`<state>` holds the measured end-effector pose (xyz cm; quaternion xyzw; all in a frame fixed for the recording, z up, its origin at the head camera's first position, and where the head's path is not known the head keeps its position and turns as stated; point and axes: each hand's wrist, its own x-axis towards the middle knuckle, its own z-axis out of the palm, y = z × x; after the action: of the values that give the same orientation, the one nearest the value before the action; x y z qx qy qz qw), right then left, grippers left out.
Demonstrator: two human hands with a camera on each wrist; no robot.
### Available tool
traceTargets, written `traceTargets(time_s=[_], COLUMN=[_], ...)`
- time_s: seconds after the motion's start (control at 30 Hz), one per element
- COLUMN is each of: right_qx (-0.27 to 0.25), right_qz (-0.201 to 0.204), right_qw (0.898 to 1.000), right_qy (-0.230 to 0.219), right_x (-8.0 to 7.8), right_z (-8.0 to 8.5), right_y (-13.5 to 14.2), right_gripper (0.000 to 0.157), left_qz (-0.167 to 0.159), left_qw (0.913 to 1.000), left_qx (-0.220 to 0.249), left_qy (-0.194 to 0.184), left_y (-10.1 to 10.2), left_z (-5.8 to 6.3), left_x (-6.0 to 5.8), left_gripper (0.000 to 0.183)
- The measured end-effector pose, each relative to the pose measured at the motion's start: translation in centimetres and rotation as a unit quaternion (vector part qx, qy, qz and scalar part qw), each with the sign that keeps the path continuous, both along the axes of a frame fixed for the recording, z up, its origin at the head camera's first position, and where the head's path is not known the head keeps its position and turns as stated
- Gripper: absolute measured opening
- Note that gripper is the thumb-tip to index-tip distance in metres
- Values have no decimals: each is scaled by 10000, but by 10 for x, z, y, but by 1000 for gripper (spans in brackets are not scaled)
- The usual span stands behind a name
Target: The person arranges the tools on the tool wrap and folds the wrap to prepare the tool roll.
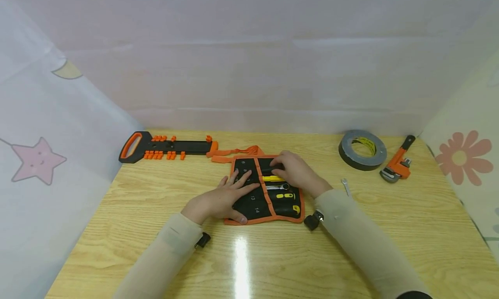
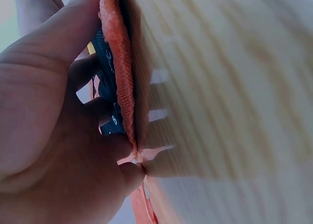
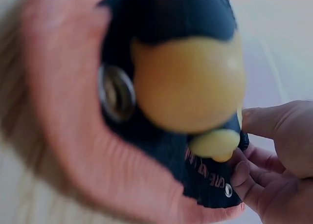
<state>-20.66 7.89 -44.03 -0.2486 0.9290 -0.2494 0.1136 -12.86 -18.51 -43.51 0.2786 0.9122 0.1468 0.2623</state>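
Observation:
A black fabric tool pouch (image 1: pixel 255 203) with orange trim and numbered pockets lies opened out on the table. My left hand (image 1: pixel 224 200) rests across its left half, fingers spread and thumb near the lower edge. At the upper right pockets, my right hand (image 1: pixel 294 170) pinches the end of a yellow-and-black tool (image 1: pixel 271 178) between thumb and fingers (image 3: pixel 247 185). Below that tool a silver wrench (image 1: pixel 277 187) sits in its pocket, followed by yellow-marked handles (image 1: pixel 286 196). A rounded yellow end (image 3: pixel 190 87) fills the nearest pocket in the right wrist view, beside a metal eyelet (image 3: pixel 116 93).
A black rack (image 1: pixel 191 147) with orange clips and handle lies back left. Orange straps (image 1: pixel 238 152) trail from the pouch's top. Right of the pouch are a small wrench (image 1: pixel 346 187), a tape roll (image 1: pixel 347 154) and an orange pipe wrench (image 1: pixel 398 164). Fabric walls enclose the table.

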Motion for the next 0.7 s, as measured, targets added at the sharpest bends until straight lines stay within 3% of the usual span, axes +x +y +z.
traceTargets(time_s=[0.37,0.7], right_qx=[119,69], right_qz=[271,240], right_qw=[9996,9994], right_qy=[-31,-243], right_x=[-2,-4], right_z=[-1,-3], right_y=[-16,-17], right_gripper=[29,32], left_qz=[55,67], left_qw=[9999,9999], left_qx=[-34,-23], left_qy=[-110,-155], left_y=[1,2], left_z=[0,3], left_x=[0,-1], left_gripper=[110,110])
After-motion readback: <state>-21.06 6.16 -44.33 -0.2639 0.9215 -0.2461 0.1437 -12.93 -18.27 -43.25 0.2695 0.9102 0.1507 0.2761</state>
